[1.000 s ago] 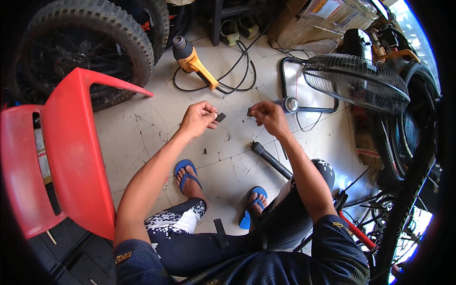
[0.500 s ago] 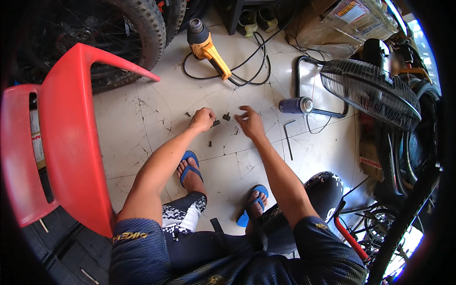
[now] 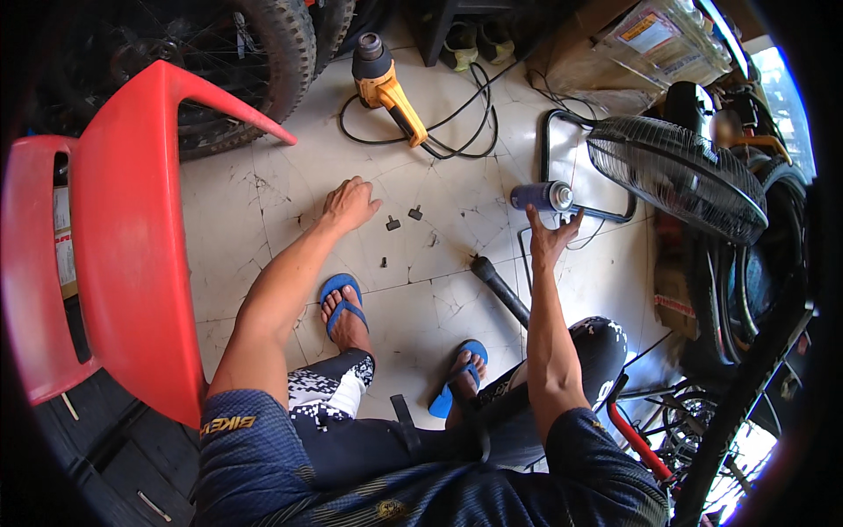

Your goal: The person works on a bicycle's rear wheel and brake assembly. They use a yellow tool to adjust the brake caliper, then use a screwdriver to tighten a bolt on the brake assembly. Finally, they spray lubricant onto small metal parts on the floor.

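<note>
My left hand is low over the tiled floor, fingers curled and thumb sticking out; anything under its fingers is hidden. Just right of it lie two small dark T-shaped pieces that look like disc brake pads, one nearer pad and one farther pad. A small dark bolt rests closer to my feet. My right hand reaches out with fingers spread, right at the near side of a dark spray can lying on its side. Partly behind that forearm is an L-shaped hex key.
A black tube slants beneath my right forearm. Beyond the pads lies a yellow heat gun with its looped cord. A fan stands at right, a red plastic chair at left. Bicycle wheels are at the back left.
My right hand has moved right, to the spray can. The left hand has shifted left, uncovering the nearer pad and covering where a small bolt lay. A black tube has come into view.
</note>
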Motion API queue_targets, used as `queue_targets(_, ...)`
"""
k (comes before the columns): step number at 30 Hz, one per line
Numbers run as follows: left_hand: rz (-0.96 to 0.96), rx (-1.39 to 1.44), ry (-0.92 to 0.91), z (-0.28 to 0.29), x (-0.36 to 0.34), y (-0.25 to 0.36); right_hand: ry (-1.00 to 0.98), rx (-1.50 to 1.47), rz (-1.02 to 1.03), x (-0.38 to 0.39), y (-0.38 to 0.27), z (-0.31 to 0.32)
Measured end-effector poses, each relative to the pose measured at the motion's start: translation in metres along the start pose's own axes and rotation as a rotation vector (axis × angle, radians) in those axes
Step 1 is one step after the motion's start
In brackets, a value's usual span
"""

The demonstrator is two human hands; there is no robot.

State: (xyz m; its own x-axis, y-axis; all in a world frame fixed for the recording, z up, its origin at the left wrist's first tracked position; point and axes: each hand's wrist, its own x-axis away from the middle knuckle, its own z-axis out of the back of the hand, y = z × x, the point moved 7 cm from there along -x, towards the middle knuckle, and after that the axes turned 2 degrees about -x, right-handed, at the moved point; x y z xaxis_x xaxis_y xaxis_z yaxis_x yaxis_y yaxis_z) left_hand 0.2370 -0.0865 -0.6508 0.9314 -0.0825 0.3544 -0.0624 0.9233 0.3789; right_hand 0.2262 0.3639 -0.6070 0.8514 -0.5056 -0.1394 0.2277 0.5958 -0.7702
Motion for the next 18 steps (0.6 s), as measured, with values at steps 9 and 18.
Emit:
queue_targets(9, -0.126, -0.105, -0.173, -0.044, 0.041, 0.023, -0.217, -0.310, 0.098, -0.041, -0.069, -0.008)
queue_targets(18, -0.147, -0.203, -0.224, -0.070, 0.014, 0.040, -0.921, -0.401, -0.002, 0.068, -0.165, 0.039)
